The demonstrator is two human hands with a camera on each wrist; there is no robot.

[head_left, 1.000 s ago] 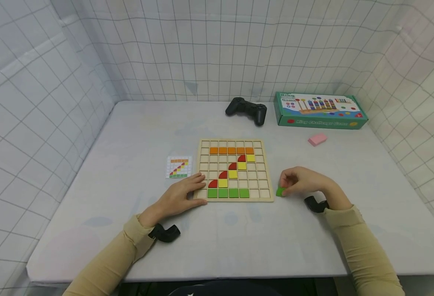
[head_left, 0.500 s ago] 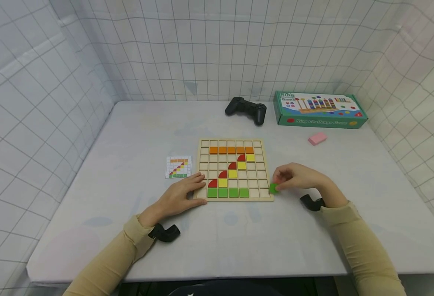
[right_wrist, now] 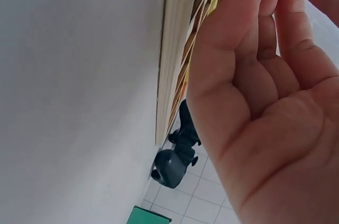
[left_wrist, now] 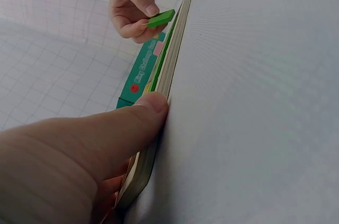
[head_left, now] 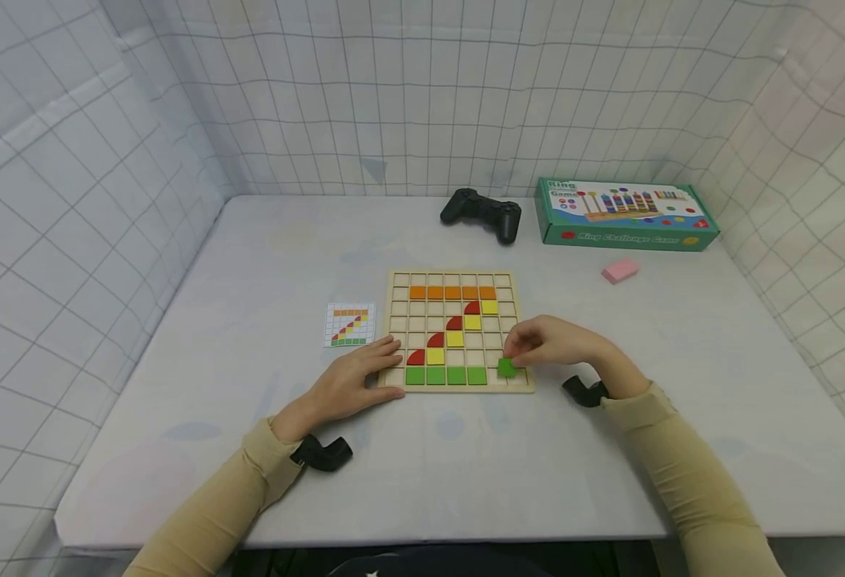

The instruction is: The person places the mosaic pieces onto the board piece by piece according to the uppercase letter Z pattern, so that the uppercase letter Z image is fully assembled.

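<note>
A wooden grid board (head_left: pixel 396 314) lies on the table, with an orange row near its top, red quarter-round and yellow square tiles in a diagonal, and green squares along the bottom. My left hand (head_left: pixel 353 378) rests at the board's lower left corner, fingers extended; its thumb (left_wrist: pixel 122 123) touches the front edge. Over the board's lower right part, my right hand (head_left: pixel 552 343) pinches a green square tile (head_left: pixel 506 369) between thumb and fingers. From the left wrist, that tile appears tilted and raised above the board. Only a sliver of it shows in the right wrist view.
Left of the board lies a small pattern card (head_left: pixel 350 324) with a similar coloured Z design. A black game controller (head_left: pixel 480 215) sits behind the board. Toward the back right are a green Ring Challenge Game box (head_left: pixel 627 215) and a pink block (head_left: pixel 620 271).
My right hand has carried the green square tile leftward from the table beside the board to above its lower right cells. The left hand has stayed in place.
</note>
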